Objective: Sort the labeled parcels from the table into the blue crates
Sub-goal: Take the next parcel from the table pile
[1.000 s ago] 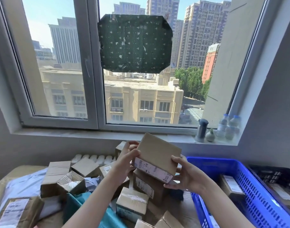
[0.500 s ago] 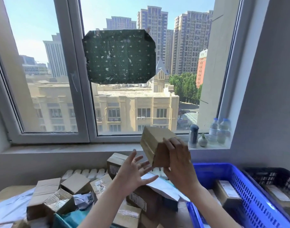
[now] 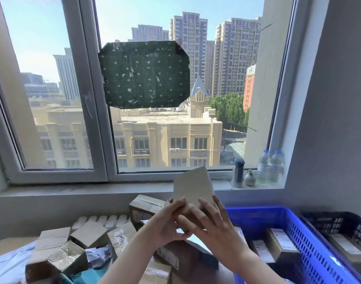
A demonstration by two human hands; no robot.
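Parcel (image 3: 192, 187) is gripped, raised, between left hand (image 3: 167, 224) and right hand (image 3: 213, 223), apparently for label reading; next move likely lowers it into the blue crate (image 3: 261, 218) at four o'clock.

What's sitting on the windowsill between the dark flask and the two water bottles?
A small round white vase with a little green plant stands between the flask and the water bottles, in the head view.
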